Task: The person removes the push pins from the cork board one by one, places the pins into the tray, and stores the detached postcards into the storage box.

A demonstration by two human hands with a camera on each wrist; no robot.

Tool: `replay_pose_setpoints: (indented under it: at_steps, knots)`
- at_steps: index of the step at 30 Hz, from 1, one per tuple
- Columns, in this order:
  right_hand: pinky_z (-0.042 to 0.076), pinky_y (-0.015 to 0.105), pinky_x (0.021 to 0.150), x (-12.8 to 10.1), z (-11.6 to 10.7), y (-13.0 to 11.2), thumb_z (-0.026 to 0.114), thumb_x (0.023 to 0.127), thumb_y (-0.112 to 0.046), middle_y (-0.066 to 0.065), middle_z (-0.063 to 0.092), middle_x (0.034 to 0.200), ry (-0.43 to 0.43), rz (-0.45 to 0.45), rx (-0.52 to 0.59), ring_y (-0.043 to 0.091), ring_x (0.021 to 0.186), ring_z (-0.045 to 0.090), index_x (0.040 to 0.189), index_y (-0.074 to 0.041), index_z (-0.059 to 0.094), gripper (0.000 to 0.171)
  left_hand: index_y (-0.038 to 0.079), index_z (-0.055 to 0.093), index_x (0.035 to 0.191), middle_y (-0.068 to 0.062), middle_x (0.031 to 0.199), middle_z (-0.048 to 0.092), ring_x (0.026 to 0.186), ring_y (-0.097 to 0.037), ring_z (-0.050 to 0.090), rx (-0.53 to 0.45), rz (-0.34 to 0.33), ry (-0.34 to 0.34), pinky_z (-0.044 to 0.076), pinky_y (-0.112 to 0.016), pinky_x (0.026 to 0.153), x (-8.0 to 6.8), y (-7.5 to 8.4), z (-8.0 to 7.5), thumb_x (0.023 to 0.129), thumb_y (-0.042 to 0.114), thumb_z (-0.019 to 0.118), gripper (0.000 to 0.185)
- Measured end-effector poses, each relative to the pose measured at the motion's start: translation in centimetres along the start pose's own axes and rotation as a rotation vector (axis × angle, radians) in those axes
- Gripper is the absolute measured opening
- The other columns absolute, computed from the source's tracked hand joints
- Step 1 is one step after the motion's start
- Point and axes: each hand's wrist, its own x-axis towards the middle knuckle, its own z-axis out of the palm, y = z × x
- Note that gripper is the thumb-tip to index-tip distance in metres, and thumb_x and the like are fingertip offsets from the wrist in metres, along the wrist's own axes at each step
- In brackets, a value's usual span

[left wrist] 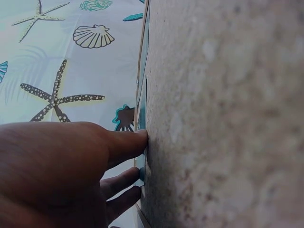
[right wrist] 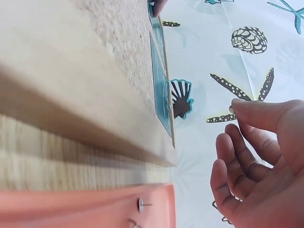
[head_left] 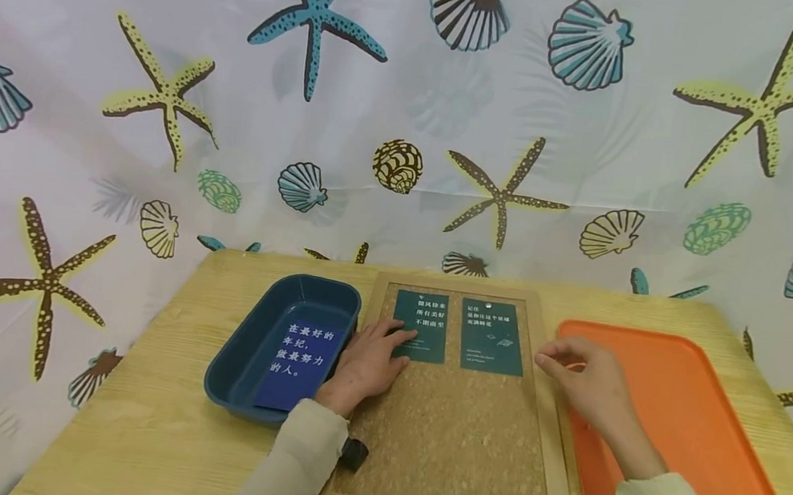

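The left hand (head_left: 370, 359) rests loose fingers on a card (head_left: 430, 328); the right hand (head_left: 591, 385) pinches what looks like a pin (right wrist: 231, 109), which might drop if it slips.

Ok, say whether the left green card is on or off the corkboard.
On: the left green card lies against the corkboard, the left hand touching it.

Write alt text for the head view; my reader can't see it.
A person's left hand touches the left of two green cards on a framed corkboard, while the right hand hovers by the board's right edge. A dark blue tray with a blue card sits to the left, an orange tray to the right.
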Motion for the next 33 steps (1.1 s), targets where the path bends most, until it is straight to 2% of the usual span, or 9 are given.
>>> replay_pose_setpoints:
  at_steps: [4, 7, 17, 21, 28, 33]
  knots:
    - [0.056, 0.033, 0.060, -0.8, -0.4, 0.7, 0.069, 0.102, -0.032, 0.017, 0.073, 0.122, -0.025, 0.055, 0.028, 0.034, 0.102, 0.068, 0.117, -0.010, 0.074, 0.027, 0.020, 0.054, 0.153, -0.009, 0.164, 0.041, 0.154, -0.033, 0.037, 0.001, 0.007, -0.006, 0.029, -0.061, 0.126, -0.1, -0.1, 0.1, 0.106, 0.022, 0.061, 0.047]
    - [0.057, 0.033, 0.057, -1.1, -0.7, 1.2, 0.068, 0.102, -0.034, 0.019, 0.072, 0.123, -0.028, 0.058, 0.040, 0.034, 0.100, 0.069, 0.119, -0.008, 0.073, 0.031, 0.020, 0.054, 0.153, -0.009, 0.165, 0.041, 0.155, -0.032, 0.037, 0.001, 0.003, -0.006, 0.029, -0.061, 0.127, 0.0, -0.1, 0.0, 0.106, 0.022, 0.062, 0.047]
    - [0.056, 0.036, 0.070, -1.8, -1.6, 3.2, 0.069, 0.102, -0.032, 0.017, 0.075, 0.115, 0.046, 0.012, -0.054, 0.037, 0.100, 0.069, 0.115, -0.009, 0.074, 0.027, 0.020, 0.054, 0.152, -0.009, 0.164, 0.041, 0.154, -0.033, 0.038, 0.011, 0.003, -0.001, 0.029, -0.060, 0.127, -0.2, 0.0, 0.2, 0.106, 0.023, 0.062, 0.047]
    - [0.056, 0.037, 0.071, -1.9, -1.9, 3.8, 0.069, 0.102, -0.034, 0.017, 0.076, 0.114, 0.044, 0.010, -0.081, 0.037, 0.100, 0.070, 0.114, -0.009, 0.073, 0.029, 0.020, 0.054, 0.153, -0.009, 0.164, 0.041, 0.154, -0.033, 0.038, 0.011, 0.005, -0.001, 0.029, -0.061, 0.127, -0.1, -0.1, 0.3, 0.106, 0.023, 0.062, 0.047]
    - [0.056, 0.036, 0.071, -2.1, -2.5, 4.2, 0.068, 0.102, -0.037, 0.019, 0.074, 0.118, 0.032, 0.044, -0.073, 0.038, 0.102, 0.070, 0.116, -0.008, 0.070, 0.033, 0.020, 0.054, 0.153, -0.009, 0.164, 0.041, 0.154, -0.033, 0.038, 0.011, 0.006, -0.003, 0.030, -0.060, 0.126, 0.0, -0.1, 0.3, 0.106, 0.023, 0.062, 0.047]
    - [0.058, 0.045, 0.077, -2.1, -2.7, 4.0, 0.066, 0.103, -0.041, 0.020, 0.073, 0.121, 0.044, 0.045, -0.060, 0.042, 0.106, 0.068, 0.118, -0.008, 0.070, 0.037, 0.019, 0.054, 0.152, -0.010, 0.164, 0.041, 0.154, -0.033, 0.038, 0.010, 0.007, -0.002, 0.031, -0.059, 0.126, 0.0, -0.1, 0.3, 0.106, 0.022, 0.062, 0.047]
